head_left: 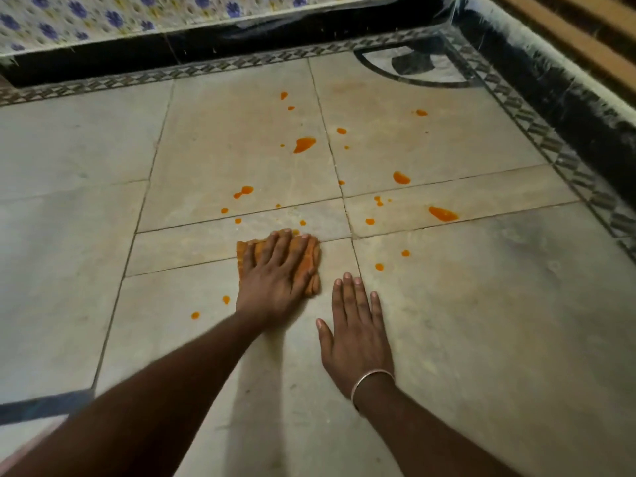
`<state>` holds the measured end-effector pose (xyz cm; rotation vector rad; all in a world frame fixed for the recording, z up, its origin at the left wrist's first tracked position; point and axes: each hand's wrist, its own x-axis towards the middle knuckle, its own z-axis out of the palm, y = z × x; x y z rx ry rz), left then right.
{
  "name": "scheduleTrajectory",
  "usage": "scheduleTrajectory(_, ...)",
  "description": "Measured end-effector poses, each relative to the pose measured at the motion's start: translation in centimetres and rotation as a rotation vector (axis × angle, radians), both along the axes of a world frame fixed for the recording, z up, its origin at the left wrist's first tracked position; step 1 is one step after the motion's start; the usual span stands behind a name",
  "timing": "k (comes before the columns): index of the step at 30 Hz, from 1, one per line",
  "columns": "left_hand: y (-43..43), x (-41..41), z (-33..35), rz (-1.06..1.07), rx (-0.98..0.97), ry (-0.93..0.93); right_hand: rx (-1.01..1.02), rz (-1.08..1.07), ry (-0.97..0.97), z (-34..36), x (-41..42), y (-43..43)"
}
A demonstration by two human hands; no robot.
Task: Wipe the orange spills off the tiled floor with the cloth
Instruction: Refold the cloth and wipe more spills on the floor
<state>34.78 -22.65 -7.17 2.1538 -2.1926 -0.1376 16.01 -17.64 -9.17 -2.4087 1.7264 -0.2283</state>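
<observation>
Beige tiled floor (481, 304) fills the head view, with a patterned border (568, 160) along the far and right edges. The cloth (311, 270) is pinned flat near centre under the left hand (275, 273); its fingers (275, 242) are laid straight and pressing, not curled round it. The right hand (356, 335) is planted flat on bare tile just beside it, fingers spread, nothing held. Orange spills (304, 144) are scattered mostly beyond and right of the cloth, with a few drops to its left. Cloth is judged light, soft and limp. Bunching is expected if pushed from an edge, so palm pressure over the middle is advised.
</observation>
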Motion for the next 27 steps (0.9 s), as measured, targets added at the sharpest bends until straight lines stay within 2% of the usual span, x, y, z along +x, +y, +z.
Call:
scheduleTrajectory(4, 3.6, -2.4, -0.3, 0.287, 0.012, -0.019, 0.008, 0.003, 0.013, 0.0, 0.1, -0.1)
scheduleTrajectory(7, 5.4, -4.9, -0.7, 0.237, 0.037, -0.011, -0.006, 0.002, 0.033, 0.2, 0.1, 0.0)
scheduleTrajectory(11, 1.9, -1.6, -0.1, 0.037, 0.057, -0.027, -0.018, 0.01, 0.026, 0.3, 0.1, 0.0)
scheduleTrajectory(15, 3.4, 2.7, 0.0, 0.278, 0.052, 0.001, -0.02, -0.006, 0.011, 0.2, 0.2, 0.0)
scheduleTrajectory(18, 7.9, -0.6, 0.0, 0.389, 0.038, 0.011, -0.012, -0.013, 0.011, 0.2, 0.3, 0.1)
scheduleTrajectory(21, 8.2, -3.9, -0.4, 0.312, 0.056, 0.019, -0.013, -0.009, 0.014, 0.3, 0.2, 0.1)
scheduleTrajectory(24, 4.7, -1.8, -0.2, 0.143, 0.044, -0.009, -0.022, 0.003, 0.032, 0.1, 0.2, 0.0)
scheduleTrajectory(27, 3.9, 2.4, 0.6, 0.209, 0.073, -0.005, -0.017, 0.001, 0.036, 0.1, 0.0, 0.1)
